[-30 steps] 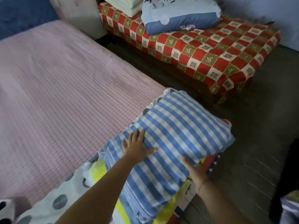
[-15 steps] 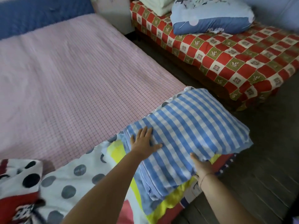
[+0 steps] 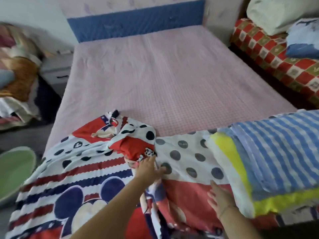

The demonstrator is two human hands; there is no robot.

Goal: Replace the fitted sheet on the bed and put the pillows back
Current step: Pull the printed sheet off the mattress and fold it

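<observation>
the right hand lies flat on the red part of a printed sheet, fingers straight and spread, just beside the edge of a folded stack. the left hand reaches further in and rests on the same sheet where a fold bunches up under the wrist. its fingers point to the right over the grey dots, but the blur hides whether they pinch the cloth or only touch it.

the printed sheet, red, white and navy with dots and cartoon figures, covers the foot of the bed from the left edge to the right. its far edge is crumpled into a heap near the middle. at the right end a folded blue and white striped cloth sits on top of a folded yellow and white cloth, both on the sheet.

beyond that the mattress shows a pink checked cover, lightly creased, up to a blue headboard.

on the right, beside the bed, a couch with a red checked cover carries a cream pillow and a blue pillow, touching each other. on the left stand a grey nightstand and a pile of bedding. nearer, a green round thing lies on the floor.
</observation>
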